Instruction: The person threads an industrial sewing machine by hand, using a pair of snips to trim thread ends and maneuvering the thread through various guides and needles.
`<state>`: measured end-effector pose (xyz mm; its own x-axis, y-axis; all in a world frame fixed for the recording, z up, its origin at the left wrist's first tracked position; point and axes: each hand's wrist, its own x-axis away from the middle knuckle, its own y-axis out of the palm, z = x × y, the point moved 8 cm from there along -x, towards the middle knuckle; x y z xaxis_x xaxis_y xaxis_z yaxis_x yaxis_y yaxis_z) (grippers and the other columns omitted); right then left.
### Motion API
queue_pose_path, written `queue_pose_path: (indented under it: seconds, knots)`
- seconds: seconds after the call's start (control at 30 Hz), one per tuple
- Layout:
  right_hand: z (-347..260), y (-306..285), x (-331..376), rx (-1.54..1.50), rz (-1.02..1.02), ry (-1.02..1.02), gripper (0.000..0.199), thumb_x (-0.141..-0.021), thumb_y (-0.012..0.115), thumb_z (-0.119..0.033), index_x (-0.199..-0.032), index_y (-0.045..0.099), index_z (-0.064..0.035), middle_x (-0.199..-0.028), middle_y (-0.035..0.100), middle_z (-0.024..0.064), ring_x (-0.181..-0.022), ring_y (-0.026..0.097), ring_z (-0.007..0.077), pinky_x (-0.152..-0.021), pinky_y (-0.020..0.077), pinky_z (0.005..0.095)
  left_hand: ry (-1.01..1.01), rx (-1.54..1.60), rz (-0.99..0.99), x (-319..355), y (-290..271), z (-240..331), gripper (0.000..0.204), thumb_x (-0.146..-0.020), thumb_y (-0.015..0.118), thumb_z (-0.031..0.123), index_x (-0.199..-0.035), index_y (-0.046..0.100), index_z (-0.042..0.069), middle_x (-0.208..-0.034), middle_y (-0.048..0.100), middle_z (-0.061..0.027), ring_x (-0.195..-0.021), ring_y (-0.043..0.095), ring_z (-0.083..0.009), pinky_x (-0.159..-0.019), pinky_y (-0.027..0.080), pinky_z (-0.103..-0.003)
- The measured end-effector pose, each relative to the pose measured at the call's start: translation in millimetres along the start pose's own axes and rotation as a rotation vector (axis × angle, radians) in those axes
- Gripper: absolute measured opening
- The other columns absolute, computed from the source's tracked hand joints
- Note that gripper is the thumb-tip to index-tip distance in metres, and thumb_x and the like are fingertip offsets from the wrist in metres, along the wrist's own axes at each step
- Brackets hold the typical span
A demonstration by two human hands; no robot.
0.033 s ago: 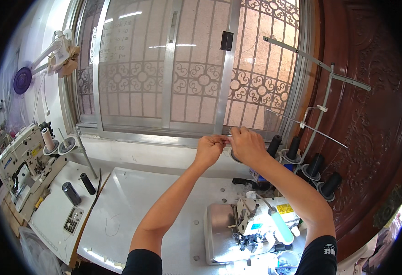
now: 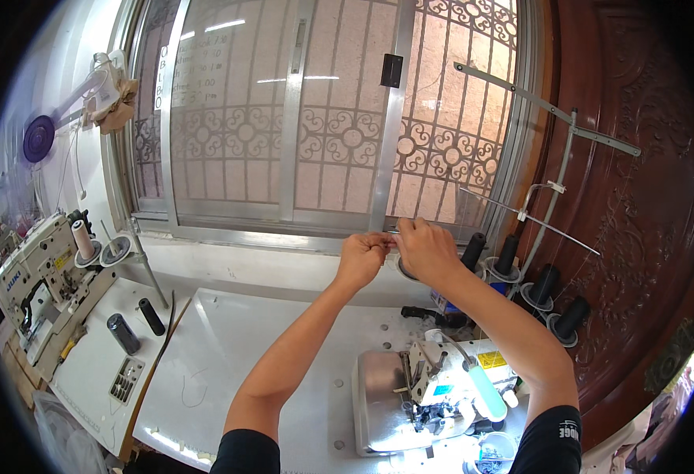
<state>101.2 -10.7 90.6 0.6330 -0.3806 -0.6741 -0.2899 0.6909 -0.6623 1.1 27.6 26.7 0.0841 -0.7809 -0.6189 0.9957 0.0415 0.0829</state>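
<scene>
Head view: some tiny pale bit [image 2: 395, 233] sits where the left hand [image 2: 363, 259] and right hand [image 2: 429, 251] meet, both pinching, can't tell which one's gripping it. Probably light, easy to drop, so fingertips on its ends. Window [image 2: 339, 178] behind, sewing machine [image 2: 379, 395] down below.

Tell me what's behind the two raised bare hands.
Behind the bare left hand and bare right hand show a silver metal window frame and a white wall. A round, pale-rimmed disc peeks out beside the right hand; its remainder is covered.
</scene>
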Motion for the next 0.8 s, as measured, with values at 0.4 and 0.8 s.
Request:
queue_pose_path:
  seconds: [0.4, 0.8]
  knots:
    - [3, 6, -4, -0.056, 0.043, -0.001, 0.02, -0.085, 0.055, -0.022, -0.082, 0.055, -0.0016, -0.065, 0.061, 0.0162, -0.061, 0.064, 0.0334, -0.054, 0.0517, 0.043, 0.164, -0.19, 0.056, 5, 3, 14, 0.015, -0.067, 0.042, -0.006, -0.057, 0.053, -0.005, -0.061, 0.056, -0.0079, -0.057, 0.049, -0.0123, -0.053, 0.04, -0.028]
    - [18, -9, 2, -0.123, 0.171, 0.144, 0.023, -0.087, 0.054, -0.023, -0.08, 0.052, -0.0019, -0.065, 0.06, 0.0192, -0.065, 0.063, 0.0361, -0.058, 0.0513, 0.0433, 0.163, -0.222, -0.017, 3, 10, -8, 0.017, -0.069, 0.043, -0.006, -0.057, 0.056, -0.005, -0.091, 0.063, -0.0184, -0.083, 0.06, -0.0185, -0.068, 0.047, -0.027]
